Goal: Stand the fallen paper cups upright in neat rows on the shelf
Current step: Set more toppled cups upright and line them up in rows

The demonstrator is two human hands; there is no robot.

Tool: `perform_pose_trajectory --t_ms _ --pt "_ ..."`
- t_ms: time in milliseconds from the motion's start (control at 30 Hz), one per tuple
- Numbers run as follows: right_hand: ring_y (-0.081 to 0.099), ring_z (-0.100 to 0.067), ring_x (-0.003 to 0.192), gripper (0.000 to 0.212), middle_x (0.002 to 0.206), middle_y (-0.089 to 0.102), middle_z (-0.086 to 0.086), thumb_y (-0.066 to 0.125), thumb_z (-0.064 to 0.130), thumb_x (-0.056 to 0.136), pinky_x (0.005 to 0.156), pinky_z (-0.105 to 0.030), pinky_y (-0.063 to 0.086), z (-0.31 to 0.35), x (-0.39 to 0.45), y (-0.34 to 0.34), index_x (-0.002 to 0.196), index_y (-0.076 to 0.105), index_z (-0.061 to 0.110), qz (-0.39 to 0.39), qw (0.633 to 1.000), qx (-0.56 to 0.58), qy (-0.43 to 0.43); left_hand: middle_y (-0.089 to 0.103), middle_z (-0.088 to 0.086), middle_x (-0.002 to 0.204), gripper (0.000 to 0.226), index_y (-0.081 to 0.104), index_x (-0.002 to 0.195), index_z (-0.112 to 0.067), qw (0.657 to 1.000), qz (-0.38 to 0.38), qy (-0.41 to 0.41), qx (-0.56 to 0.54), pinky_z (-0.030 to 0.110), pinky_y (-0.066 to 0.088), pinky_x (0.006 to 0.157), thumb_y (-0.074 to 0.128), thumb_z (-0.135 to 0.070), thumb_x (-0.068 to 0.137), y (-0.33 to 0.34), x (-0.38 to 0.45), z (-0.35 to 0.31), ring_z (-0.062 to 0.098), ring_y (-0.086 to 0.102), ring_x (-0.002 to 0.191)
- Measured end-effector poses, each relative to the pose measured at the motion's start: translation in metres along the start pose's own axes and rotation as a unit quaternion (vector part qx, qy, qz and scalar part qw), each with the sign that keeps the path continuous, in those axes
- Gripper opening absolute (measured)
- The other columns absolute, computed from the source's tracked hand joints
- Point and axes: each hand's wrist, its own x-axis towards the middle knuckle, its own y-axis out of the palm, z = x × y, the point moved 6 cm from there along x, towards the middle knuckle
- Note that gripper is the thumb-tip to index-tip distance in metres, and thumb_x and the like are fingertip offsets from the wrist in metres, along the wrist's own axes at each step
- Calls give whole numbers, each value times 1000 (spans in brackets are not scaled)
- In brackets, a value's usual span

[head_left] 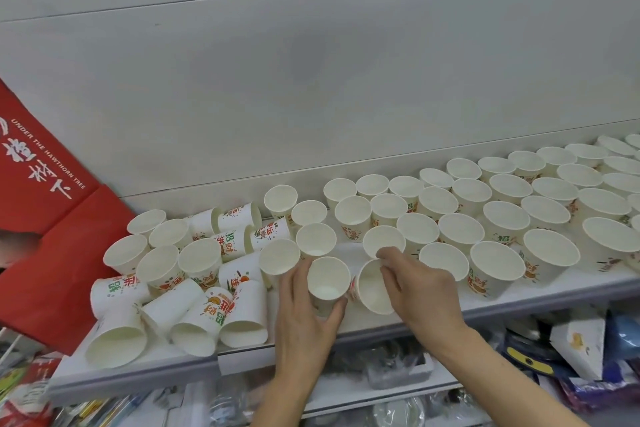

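- The left hand (304, 315) curls around an upright paper cup (327, 282) at the front of the shelf (540, 300), thumb on the near right side of the cup's wall and fingers wrapped along its left side.
- The right hand (420, 288) grips a tilted cup (372, 288) just beside the first, its mouth leaning toward the camera; the fingers fold over the cup's far rim, fingertips close to the rim of an upright cup (383, 242) behind it.
- The two held cups stand side by side near the shelf's front edge, almost touching.
- The cups are white paper, plain white inside, printed outside with red, green and orange characters and small motifs.
- To the right, upright cups (502, 218) stand in rows, rims close together, stretching to the frame's right edge.
- To the left, a jumble of fallen cups (194, 315) lies on its sides, several mouths facing the camera at the shelf edge, others stacked across one another; a few cups (159, 263) among them stand upright.
- A loose cluster of upright cups (313, 236) stands directly behind the left hand, between the jumble and the rows.
- A red bag (38, 191) with white lettering reading "UNDER THE HAWTHORN TREE" leans at the shelf's left end, against the pale back panel (311, 80).
- Below the shelf, a lower level holds packaged goods (571, 350), blurred and hard to identify.
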Motion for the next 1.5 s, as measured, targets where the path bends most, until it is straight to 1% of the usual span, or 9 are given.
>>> perform_pose_trajectory --t_ms 167,267,367,567,800,1033,1200,1333,1500 --pt "66 -30 71 18 99 68 -1 70 13 79 51 -38 52 -15 -4 1 97 70 19 64 990 42 119 30 -10 149 81 36 145 -30 998 15 57 3 16 31 101 72 -51 76 10 -4 -6 5 29 139" --pt "66 -22 88 33 118 64 5 58 43 89 67 -37 52 -17 -6 -4 114 66 23 100 980 42 169 19 -15 156 84 31 148 -34 996 43 74 9 25 33 106 72 -52 77 20 -9 -4 6 20 144" --pt "62 -20 88 51 117 63 2 48 61 85 62 -33 51 -3 -9 -22 113 67 22 48 996 -11 70 12 -16 159 88 25 150 -32 994 62 87 15 29 29 112 72 -49 78 25 -9 -7 8 16 146" --pt "54 -32 110 42 117 63 -5 55 54 86 87 -42 40 0 -25 -1 101 68 17 50 997 -10 -66 23 -5 158 82 29 150 -25 991 38 114 66 33 27 114 68 -36 79 -6 -18 -6 16 27 143" --pt "58 -28 108 27 114 66 -5 66 28 85 89 -43 45 39 -21 -11 103 72 9 -41 991 79 -105 64 7 121 60 70 108 -18 952 -22 85 295 44 52 75 83 1 52 -78 -18 52 31 57 102" --pt "38 -19 135 68 145 42 -3 71 37 83 109 -34 34 128 -28 39 141 44 12 118 951 207 -199 70 -9 94 20 74 99 -18 967 -93 151 182 25 47 69 70 -8 82 -94 0 31 11 58 83" --pt "44 -16 129 74 140 45 -3 71 36 79 102 -30 41 139 -17 52 142 40 14 85 957 242 -138 66 -26 104 20 70 109 -33 999 -41 -4 -13 12 46 82 63 -26 92 -103 -5 42 -8 58 93" --pt "46 -17 122 80 134 44 -3 75 46 75 101 -27 41 121 -23 61 140 41 13 67 969 237 -22 59 -6 124 42 64 123 -23 978 -103 -7 179 34 43 96 69 -38 84 -136 -26 75 18 50 113" --pt "45 -27 117 77 128 47 -12 64 55 80 100 -35 38 119 -28 67 134 48 3 6 990 143 -7 49 3 134 82 39 141 -24 939 26 -138 315 43 45 96 73 -53 73 -125 -32 111 25 45 118"
